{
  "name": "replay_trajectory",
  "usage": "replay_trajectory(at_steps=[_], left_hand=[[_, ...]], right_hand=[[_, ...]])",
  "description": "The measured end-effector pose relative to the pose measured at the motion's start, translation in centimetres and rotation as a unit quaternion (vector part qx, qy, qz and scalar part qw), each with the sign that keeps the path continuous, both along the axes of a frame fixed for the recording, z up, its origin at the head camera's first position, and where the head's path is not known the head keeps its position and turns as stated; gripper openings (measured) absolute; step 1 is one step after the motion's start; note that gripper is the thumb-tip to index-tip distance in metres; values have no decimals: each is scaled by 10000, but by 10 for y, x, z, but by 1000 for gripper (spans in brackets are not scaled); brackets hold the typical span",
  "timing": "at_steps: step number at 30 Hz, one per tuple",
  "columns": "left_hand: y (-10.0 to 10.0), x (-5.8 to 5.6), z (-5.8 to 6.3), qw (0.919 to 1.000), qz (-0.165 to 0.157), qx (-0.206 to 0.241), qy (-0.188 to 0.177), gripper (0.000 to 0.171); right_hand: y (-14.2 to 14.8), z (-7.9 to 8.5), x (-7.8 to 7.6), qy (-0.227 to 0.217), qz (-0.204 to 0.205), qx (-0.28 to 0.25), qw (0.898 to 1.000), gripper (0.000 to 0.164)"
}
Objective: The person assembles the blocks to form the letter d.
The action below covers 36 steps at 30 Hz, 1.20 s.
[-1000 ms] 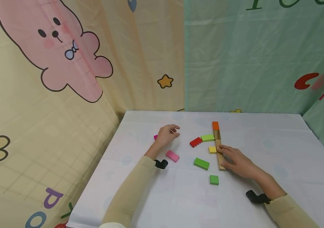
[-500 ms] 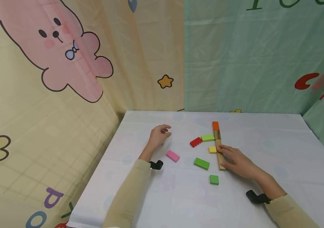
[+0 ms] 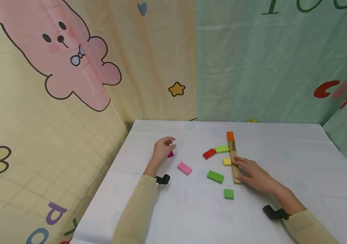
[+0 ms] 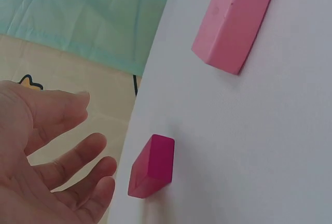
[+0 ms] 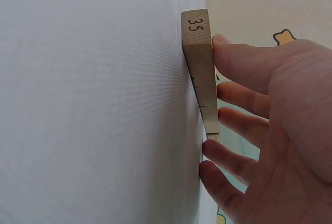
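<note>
shifted leftward: my left hand [image 3: 162,149], fingers [image 4: 72,158] loosely bent, holding nothing, just beside the magenta block [image 4: 153,167] | my right hand [image 3: 257,174]: fingers parted, touching the wooden blocks [image 5: 199,73] on the counter [image 3: 191,210]

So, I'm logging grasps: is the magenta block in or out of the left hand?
Out: in the left wrist view, a gap separates the magenta block from the left hand.

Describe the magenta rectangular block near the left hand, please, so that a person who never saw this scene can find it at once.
On the white-covered table, go to the person's bare left hand. Beside it, partly hidden by it in the head view, is the magenta rectangular block. Its deep colour sets it apart from the pale pink rectangular block closest to it.
</note>
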State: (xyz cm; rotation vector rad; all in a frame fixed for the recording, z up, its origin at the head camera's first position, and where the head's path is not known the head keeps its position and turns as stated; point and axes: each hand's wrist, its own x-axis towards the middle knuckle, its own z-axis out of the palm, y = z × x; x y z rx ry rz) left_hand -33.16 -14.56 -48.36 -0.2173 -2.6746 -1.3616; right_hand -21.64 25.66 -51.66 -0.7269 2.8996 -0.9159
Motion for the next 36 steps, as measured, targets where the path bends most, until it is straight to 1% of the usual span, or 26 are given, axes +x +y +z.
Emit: replay_trajectory(at_steps=[5, 8, 11, 17, 23, 30, 34, 36], left_hand=[[-10, 4, -4, 9996, 150, 190, -173, 32], [-14, 5, -8, 9993, 212, 257, -192, 32], [-17, 6, -13, 9991, 286, 252, -203, 33], [-22, 7, -24, 9972, 534, 268, -440, 39], [-24, 8, -30, 9959, 703, 393, -414, 43], [-27, 8, -38, 9969, 562, 304, -467, 50], [-29, 7, -41, 9973, 475, 292, -479, 54], [-30, 6, -42, 9972, 458, 256, -540, 56]], right_hand=[[-1, 1, 2, 21, 35, 6, 10000, 68], [-1, 1, 2, 27, 37, 13, 10000, 67], [0, 0, 2, 48, 35, 13, 10000, 67], [-1, -1, 2, 22, 31, -12, 10000, 67], [-2, -1, 3, 14, 22, -34, 10000, 68], [-2, 1, 2, 38, -6, 16, 10000, 67], [-2, 2, 3, 20, -5, -20, 10000, 66], [-2, 1, 3, 21, 6, -14, 10000, 67]])
